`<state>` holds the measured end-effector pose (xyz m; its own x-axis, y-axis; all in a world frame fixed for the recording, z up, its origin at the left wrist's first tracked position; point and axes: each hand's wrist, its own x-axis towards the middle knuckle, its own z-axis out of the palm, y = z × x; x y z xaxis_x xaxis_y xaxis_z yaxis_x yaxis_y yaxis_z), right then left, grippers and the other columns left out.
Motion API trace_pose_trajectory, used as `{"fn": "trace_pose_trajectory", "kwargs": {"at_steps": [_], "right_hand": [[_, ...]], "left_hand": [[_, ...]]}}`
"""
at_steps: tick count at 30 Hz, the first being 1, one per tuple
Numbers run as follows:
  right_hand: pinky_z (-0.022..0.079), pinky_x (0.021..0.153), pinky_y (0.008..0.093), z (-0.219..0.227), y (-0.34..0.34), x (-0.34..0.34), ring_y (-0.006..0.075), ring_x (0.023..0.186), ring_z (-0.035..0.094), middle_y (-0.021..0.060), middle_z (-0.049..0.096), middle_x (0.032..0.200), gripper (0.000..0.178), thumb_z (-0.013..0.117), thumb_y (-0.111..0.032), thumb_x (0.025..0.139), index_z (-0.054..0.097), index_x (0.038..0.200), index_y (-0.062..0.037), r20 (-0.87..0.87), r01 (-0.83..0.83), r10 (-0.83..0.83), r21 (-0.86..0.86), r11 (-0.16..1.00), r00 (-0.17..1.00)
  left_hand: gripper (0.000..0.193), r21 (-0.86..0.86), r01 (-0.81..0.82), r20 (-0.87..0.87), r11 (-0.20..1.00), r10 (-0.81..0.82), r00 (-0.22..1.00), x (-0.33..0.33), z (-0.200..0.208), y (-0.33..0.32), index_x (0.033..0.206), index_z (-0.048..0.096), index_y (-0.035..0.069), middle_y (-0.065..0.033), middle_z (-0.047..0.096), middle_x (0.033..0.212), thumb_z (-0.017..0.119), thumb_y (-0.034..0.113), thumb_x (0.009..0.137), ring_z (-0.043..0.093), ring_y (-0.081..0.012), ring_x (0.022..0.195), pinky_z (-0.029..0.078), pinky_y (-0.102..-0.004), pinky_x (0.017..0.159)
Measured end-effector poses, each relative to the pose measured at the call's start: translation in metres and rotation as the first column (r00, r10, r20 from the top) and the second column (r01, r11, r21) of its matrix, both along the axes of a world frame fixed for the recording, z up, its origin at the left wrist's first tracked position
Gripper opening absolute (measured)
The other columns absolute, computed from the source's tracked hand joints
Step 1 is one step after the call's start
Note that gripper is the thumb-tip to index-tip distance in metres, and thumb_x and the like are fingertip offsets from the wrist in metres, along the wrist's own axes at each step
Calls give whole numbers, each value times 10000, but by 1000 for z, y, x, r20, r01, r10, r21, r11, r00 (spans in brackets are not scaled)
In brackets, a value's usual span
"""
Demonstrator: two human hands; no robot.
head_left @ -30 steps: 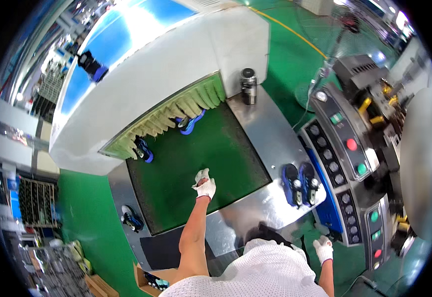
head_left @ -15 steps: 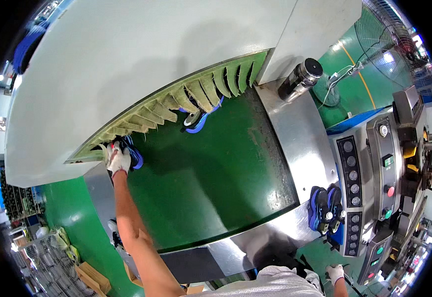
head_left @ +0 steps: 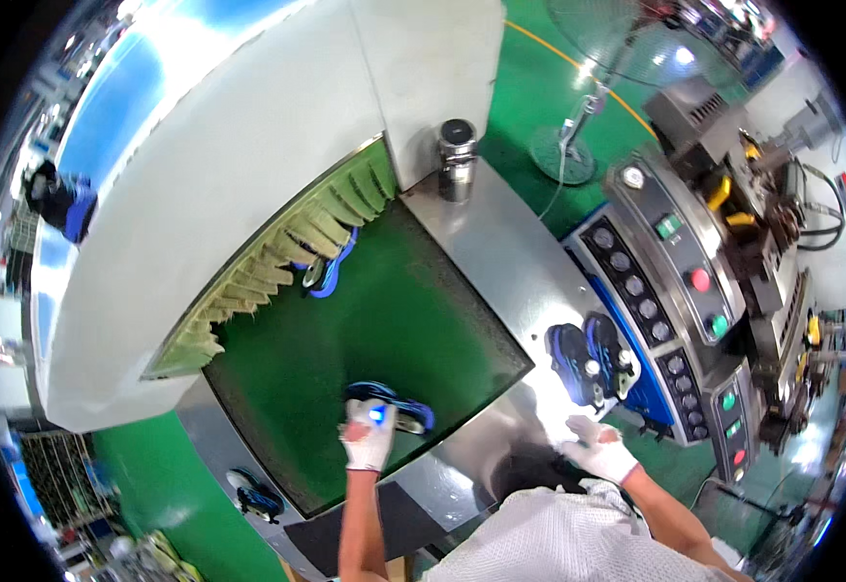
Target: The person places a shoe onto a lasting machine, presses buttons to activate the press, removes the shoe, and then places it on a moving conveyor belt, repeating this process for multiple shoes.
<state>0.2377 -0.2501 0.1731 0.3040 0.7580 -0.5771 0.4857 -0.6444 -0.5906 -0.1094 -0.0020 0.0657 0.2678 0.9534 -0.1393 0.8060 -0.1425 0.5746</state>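
My left hand [head_left: 368,441], in a white glove, is closed on a black and blue shoe [head_left: 415,411] low over the near part of the green conveyor belt [head_left: 394,320]. My right hand [head_left: 601,452], also gloved, is apart from anything, fingers spread, just below a pair of shoes. One of that pair, a dark shoe with blue trim [head_left: 568,354], stands on the steel ledge beside its mate [head_left: 605,341]. Another blue-edged shoe [head_left: 324,277] lies on the belt, partly hidden under the green strip curtain [head_left: 297,247] of the machine.
A metal flask [head_left: 457,163] stands on the steel rim [head_left: 500,262] by the pale machine housing [head_left: 219,184]. At the right are a control panel [head_left: 670,252] with buttons and gauges and a floor fan [head_left: 563,155]. Another dark shoe [head_left: 256,497] rests on the left rim.
My left hand has come back from the curtain's left end toward me, bringing the shoe along. My right hand has risen toward the pair on the ledge. The view has turned.
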Motion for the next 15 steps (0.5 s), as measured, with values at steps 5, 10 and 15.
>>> {"fn": "trace_pose_trajectory", "kwargs": {"at_steps": [5, 10, 15], "right_hand": [[436, 1089, 398, -8, 13, -35, 392, 1314, 530, 251, 505, 1446, 730, 745, -285, 811, 475, 1427, -1, 285, -270, 180, 321, 908, 941], [516, 893, 500, 37, -39, 53, 415, 1036, 657, 230, 634, 1105, 619, 710, -373, 758, 542, 1212, 13, 80, 220, -259, 328, 919, 963], [499, 1013, 390, 102, -179, 113, 348, 1170, 637, 265, 626, 1271, 984, 800, -562, 760, 444, 1421, 74, -167, 667, -654, 36, 744, 738]], "left_hand": [[238, -7, 432, 224, 902, -419, 880, 176, 99, -95, 957, 747, 88, -150, 648, 963, 778, 300, 852, 663, -320, 826, 531, -425, 706], [221, 161, 792, 277, 589, -797, 537, 313, 158, -139, 975, 718, 54, -137, 700, 964, 746, 258, 894, 676, -328, 847, 532, -443, 708], [452, 550, 777, 275, 308, -944, 179, 443, 258, -201, 1253, 622, -2, -224, 605, 1284, 775, 87, 838, 581, -393, 1208, 464, -445, 1051]]}}
